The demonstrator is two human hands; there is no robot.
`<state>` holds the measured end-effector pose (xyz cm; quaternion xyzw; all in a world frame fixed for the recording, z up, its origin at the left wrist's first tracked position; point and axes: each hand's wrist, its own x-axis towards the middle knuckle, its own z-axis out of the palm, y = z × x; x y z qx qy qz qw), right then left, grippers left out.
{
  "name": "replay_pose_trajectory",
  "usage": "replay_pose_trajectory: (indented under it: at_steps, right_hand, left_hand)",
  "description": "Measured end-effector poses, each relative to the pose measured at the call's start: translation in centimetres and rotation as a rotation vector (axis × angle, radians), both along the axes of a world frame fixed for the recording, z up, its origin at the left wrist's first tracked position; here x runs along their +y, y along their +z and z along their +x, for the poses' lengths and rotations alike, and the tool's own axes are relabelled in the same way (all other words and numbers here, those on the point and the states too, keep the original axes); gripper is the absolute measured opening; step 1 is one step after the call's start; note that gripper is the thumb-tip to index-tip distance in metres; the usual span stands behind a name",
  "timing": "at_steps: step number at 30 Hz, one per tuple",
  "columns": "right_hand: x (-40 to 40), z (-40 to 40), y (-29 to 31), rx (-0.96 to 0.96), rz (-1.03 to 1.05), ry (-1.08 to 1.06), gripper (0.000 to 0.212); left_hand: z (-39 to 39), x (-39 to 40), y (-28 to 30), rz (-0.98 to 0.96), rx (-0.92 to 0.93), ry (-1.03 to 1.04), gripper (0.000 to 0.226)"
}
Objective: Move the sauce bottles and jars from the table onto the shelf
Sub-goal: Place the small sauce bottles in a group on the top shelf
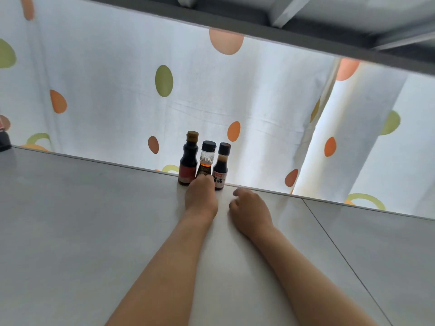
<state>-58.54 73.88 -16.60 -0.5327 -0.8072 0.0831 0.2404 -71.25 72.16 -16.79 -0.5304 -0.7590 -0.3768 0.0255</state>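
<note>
Bottles stood upright on the shelf (94,208): left hand (200,196) gripped the middle bottle (207,161); right hand (249,208) hung loosely curled, holding nothing.

Grey shelf board (94,220) fills the lower half of the frame, matte, its far edge running from mid left down toward the lower right. A thin dark seam (341,255) crosses it diagonally at lower right. Behind, across the middle, a white curtain (113,85) with orange, green and brownish ovals, backlit and bright; folds gather at centre right. Along the top, the underside of a grey upper shelf (270,27) slants from upper left to right, pale metal braces (289,10) above it. Dark object (4,140) at far left edge, cut off.
</note>
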Motion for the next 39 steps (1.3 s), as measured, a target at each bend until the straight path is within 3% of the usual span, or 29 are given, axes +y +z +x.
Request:
replay_pose_trajectory:
  at_steps: [4,6,11,22,28,33,39]
  right_hand:
    - [-3.5,2.1,-0.4,-0.334,-0.134,-0.008,0.049]
    - [-5.0,2.7,-0.3,-0.381,-0.200,-0.011,0.057]
    - [-9.3,4.5,0.1,-0.420,-0.241,0.011,0.064]
    - [-20.8,12.2,-0.3,-0.401,-0.175,0.251,0.064]
    - [-26.4,17.1,-2.3,-0.361,0.071,0.343,0.059]
    - [-31.5,18.8,-4.7,-0.192,-0.030,0.453,0.056]
    - [-39.4,19.9,-6.8,-0.294,0.093,0.642,0.065]
  left_hand:
    - [1.0,-1.8,-0.3,-0.149,0.027,-0.157,0.023]
    - [1.3,-3.3,-0.4,-0.210,0.037,-0.224,0.027]
    - [2.8,-9.5,-0.1,-0.435,0.262,-0.240,0.048]
    - [10.8,-25.3,0.1,-0.662,0.264,0.006,0.055]
    - [17.0,-32.6,-0.7,-0.632,0.341,0.098,0.055]
    - [20.6,-39.1,-3.3,-0.580,0.431,0.178,0.055]
    - [22.2,-49.0,-6.3,-0.602,0.398,0.302,0.055]
